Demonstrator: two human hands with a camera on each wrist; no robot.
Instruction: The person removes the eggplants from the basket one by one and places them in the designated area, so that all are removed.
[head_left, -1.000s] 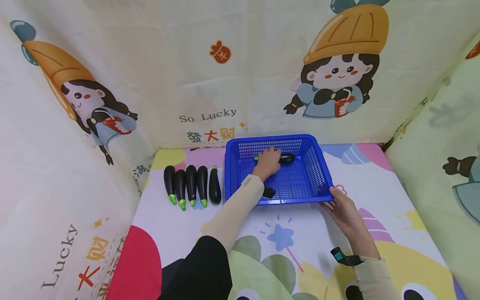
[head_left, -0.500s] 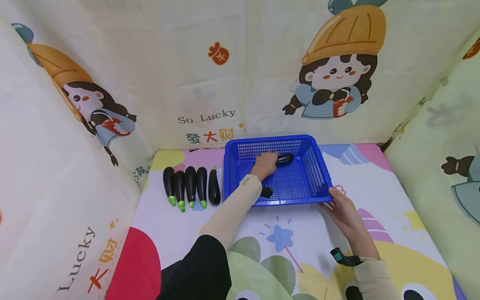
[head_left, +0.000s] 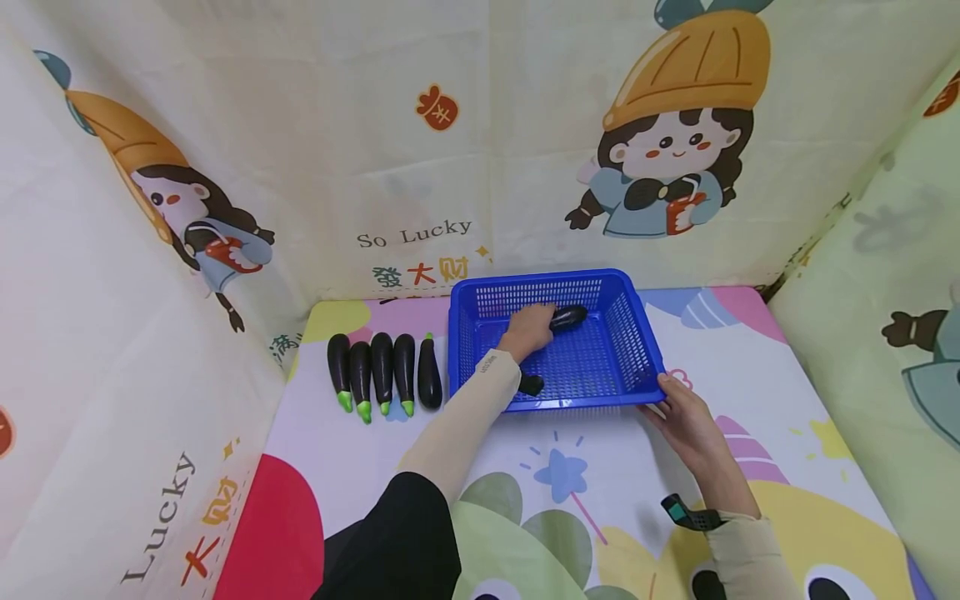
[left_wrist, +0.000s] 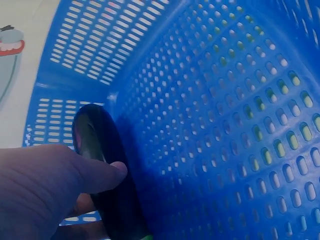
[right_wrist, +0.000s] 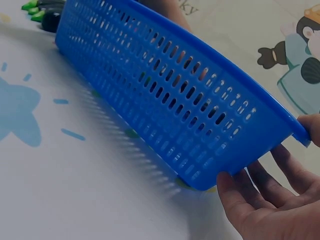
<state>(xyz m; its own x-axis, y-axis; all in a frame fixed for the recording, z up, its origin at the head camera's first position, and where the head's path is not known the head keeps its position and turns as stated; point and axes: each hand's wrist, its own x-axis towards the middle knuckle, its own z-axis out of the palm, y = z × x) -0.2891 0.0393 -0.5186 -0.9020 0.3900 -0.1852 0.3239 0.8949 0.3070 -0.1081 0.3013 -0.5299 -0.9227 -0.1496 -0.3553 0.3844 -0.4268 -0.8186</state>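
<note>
Inside the blue plastic basket (head_left: 600, 367), my left hand (head_left: 527, 330) holds a dark eggplant (head_left: 568, 317) near the back wall. In the left wrist view, the thumb lies across the eggplant (left_wrist: 107, 150), and other fingers reach round its far side. A bit of green stem shows at that frame's bottom edge. My right hand (head_left: 688, 421) grips the basket's front right corner. In the right wrist view, its fingers (right_wrist: 270, 187) are under the corner of the basket (right_wrist: 165, 95), and the thumb is at the rim.
Left of the basket, several eggplants (head_left: 382, 371) lie side by side in a row on the patterned tablecloth (head_left: 360, 475). A printed cloth wall (head_left: 525, 192) rises right behind the basket. A black object (head_left: 531, 384) shows beside the left cuff, partly hidden.
My left hand has shifted slightly left and nearer in the basket. The eggplant has tilted a little, and its green stem is now hidden in the head view. My right hand stays put.
</note>
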